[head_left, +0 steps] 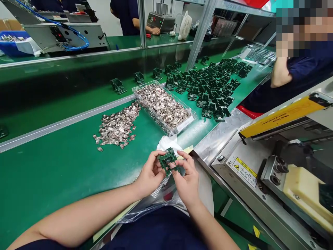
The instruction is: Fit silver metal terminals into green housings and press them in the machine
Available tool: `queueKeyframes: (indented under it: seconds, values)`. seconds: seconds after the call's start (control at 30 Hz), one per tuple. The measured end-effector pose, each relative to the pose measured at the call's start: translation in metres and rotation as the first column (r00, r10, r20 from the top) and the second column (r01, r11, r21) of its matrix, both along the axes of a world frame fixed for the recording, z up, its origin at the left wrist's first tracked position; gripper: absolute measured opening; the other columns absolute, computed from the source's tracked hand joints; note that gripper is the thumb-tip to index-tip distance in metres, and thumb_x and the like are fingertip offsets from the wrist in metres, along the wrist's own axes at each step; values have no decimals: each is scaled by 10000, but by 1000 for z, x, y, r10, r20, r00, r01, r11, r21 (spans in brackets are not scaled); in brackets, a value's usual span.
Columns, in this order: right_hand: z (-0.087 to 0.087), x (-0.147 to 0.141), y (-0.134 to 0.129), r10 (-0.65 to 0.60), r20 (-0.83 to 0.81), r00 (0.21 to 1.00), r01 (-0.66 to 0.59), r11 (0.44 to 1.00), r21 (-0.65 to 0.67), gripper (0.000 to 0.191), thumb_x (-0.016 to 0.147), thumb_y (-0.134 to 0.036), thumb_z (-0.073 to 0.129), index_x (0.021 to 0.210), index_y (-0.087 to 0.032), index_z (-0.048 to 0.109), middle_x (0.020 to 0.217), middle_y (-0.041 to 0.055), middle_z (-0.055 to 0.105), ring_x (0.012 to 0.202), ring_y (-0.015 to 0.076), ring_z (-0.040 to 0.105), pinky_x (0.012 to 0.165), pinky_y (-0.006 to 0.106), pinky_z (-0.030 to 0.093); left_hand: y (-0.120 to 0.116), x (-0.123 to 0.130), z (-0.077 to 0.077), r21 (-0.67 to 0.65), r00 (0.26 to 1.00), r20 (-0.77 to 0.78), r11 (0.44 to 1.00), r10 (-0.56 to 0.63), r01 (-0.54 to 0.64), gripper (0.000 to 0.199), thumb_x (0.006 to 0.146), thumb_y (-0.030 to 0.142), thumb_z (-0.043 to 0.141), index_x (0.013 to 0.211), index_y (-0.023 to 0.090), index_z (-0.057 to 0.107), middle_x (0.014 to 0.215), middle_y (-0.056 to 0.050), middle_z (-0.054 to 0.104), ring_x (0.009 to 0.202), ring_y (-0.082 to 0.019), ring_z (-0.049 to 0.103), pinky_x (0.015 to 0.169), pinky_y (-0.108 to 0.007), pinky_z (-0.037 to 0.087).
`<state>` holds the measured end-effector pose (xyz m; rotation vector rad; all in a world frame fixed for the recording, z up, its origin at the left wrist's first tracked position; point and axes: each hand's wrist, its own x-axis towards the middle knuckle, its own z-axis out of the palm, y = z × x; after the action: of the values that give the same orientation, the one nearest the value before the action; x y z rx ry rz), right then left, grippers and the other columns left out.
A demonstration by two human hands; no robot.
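My left hand (149, 173) and my right hand (187, 180) both pinch a small green circuit board (168, 159) in front of me, its edges between my fingers. A strip of silver metal parts (161, 185) lies just below my hands on a clear plastic bag (145, 211). A crumpled white cloth (168, 143) sits right behind the board. Farther up the green belt (65, 177), a loose pile of small metal pieces (117, 126) lies next to a clear plastic tray (162, 107) full of the same pieces. Many green boards (208, 90) are spread beyond the tray.
A steel machine (270, 166) with a yellow-topped part and a warning label stands to my right. A co-worker (293, 76) sits at the right edge. Another person (127, 17) stands across the bench near more equipment, and a metal upright (200, 34) rises behind the boards.
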<state>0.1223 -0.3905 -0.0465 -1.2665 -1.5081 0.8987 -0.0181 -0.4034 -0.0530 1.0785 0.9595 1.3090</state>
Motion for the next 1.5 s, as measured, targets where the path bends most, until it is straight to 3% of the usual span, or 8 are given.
queueKeyframes:
  seconds: [0.13,0.33,0.5,0.7,0.93,1.5]
  values:
    - [0,-2,-1,-38,29,999,37,999,10,124,852,-318,648,785,-214,650,1179,113,561,1145,292,508,967,470,397,0,0,-1,3,999,-31,1000,7,-7,348,845,251,646,1149,240,476,956,-19,604,854,-129,595,786,-239,495]
    - [-1,-4,-5,-39,31,999,39,999,1,129,863,-313,627,790,-208,641,1113,105,570,1051,264,551,872,390,461,-1,0,-8,-19,992,-103,997,66,-69,308,857,315,627,1122,216,504,843,-9,574,721,-128,535,668,-232,475]
    - [-2,-2,-8,14,-148,989,-28,995,-93,83,884,-278,594,925,-208,612,996,74,598,920,220,583,782,329,490,-3,2,-11,-60,987,-135,994,83,-92,315,857,328,624,1125,220,497,874,-15,578,760,-138,551,683,-243,494]
    - [2,-8,-7,-27,-352,936,-51,977,-209,119,797,-290,688,810,-197,614,870,50,601,752,184,593,656,287,531,-4,2,-11,-75,993,-92,994,78,-85,348,855,332,632,1145,216,479,901,-27,600,783,-142,573,695,-246,507]
    - [-2,-9,-9,-90,-368,925,9,976,-216,130,763,-302,718,787,-193,652,879,70,641,823,212,627,705,309,552,-6,4,-11,-68,989,-123,994,81,-90,338,868,334,614,1157,225,479,826,-8,594,718,-131,557,672,-238,497]
    - [-2,-15,-17,-125,-372,920,30,968,-249,222,747,-385,728,722,-211,592,708,21,617,626,175,588,572,289,529,-11,-1,-11,-20,968,-238,997,74,-81,305,833,254,623,1120,222,526,818,-2,592,667,-124,541,620,-224,474]
